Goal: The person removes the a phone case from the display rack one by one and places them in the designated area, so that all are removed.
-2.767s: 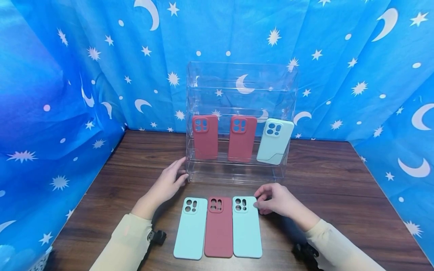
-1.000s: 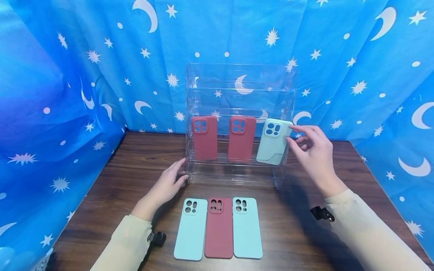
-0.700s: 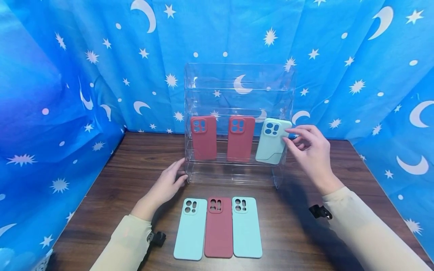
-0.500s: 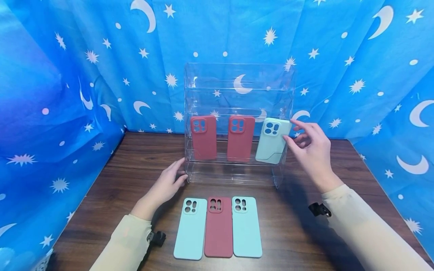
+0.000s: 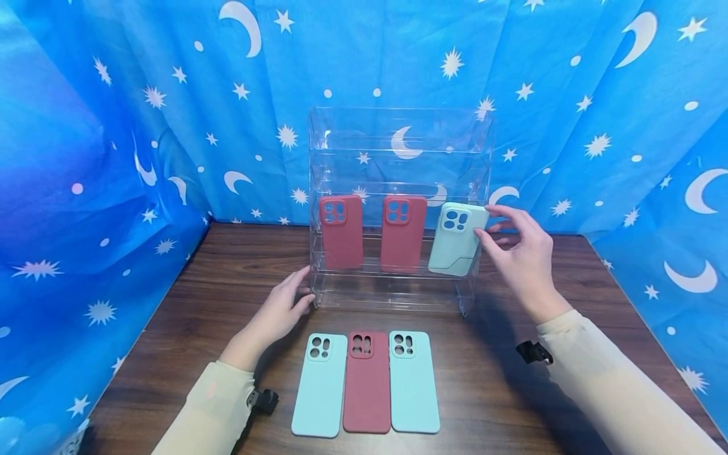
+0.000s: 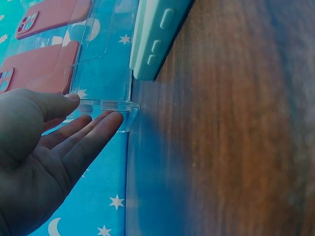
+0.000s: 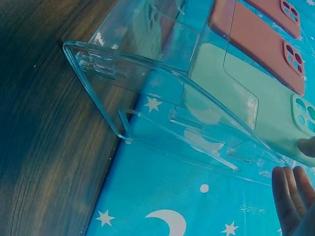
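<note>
A clear acrylic tiered stand (image 5: 398,136) sits mid-table. Two red phone cases (image 5: 341,234) (image 5: 404,235) lean upright on its lower shelf. A mint case (image 5: 455,243) leans tilted at the shelf's right end. My right hand (image 5: 488,222) pinches that case's upper right corner, thumb on its edge, index finger over the corner. In the right wrist view the thumb (image 7: 307,146) touches the mint case (image 7: 236,98) and the other fingers (image 7: 290,194) lie outside the stand (image 7: 147,64). My left hand (image 5: 296,292) rests open against the stand's lower left corner (image 6: 118,105).
Three cases lie flat in a row near the front edge of the table: mint (image 5: 320,384), red (image 5: 367,382), mint (image 5: 413,382). Blue star-and-moon curtains (image 5: 114,158) close in the wooden table (image 5: 569,303) at the back and both sides.
My right hand rose from beside the flat mint case to the stand and closed its thumb and index finger on the tilted mint case's corner. The left hand and the cases stayed put.
</note>
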A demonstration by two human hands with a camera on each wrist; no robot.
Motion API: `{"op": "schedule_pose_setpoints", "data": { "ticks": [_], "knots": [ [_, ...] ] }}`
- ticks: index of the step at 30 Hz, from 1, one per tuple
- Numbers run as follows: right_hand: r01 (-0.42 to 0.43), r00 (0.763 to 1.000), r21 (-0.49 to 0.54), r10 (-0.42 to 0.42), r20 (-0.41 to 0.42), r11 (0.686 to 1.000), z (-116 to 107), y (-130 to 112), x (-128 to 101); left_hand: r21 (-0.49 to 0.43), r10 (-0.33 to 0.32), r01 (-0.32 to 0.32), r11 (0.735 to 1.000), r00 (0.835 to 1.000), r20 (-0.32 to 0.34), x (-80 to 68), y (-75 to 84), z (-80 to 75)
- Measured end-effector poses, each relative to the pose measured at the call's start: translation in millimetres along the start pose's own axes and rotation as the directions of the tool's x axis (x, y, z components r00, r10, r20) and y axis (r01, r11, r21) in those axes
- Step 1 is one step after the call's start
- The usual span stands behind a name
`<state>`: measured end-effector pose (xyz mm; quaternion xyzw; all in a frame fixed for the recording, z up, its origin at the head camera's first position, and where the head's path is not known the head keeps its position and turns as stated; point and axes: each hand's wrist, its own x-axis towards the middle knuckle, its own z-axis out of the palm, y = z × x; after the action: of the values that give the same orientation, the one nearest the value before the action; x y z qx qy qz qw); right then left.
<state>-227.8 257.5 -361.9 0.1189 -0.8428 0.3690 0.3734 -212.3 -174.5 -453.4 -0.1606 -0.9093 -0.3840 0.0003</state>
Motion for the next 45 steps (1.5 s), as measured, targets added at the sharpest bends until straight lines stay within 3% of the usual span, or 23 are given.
{"op": "schedule_pose_setpoints", "data": {
  "ticks": [26, 45],
  "knots": [
    [0.032, 0.999, 0.051, -0.03, -0.041, 0.998, -9.3, -9.3, -3.8, 0.015, 0.001, -0.001, 1.0, 1.0, -0.003, -0.2, 1.0, -0.2],
    [0.027, 0.988, 0.123, -0.008, -0.151, 0.992, -29.5, -32.7, 0.8, 0.02, -0.001, 0.001, 1.0, 1.0, 0.003, 0.6, -0.3, 0.0]
  ]
}}
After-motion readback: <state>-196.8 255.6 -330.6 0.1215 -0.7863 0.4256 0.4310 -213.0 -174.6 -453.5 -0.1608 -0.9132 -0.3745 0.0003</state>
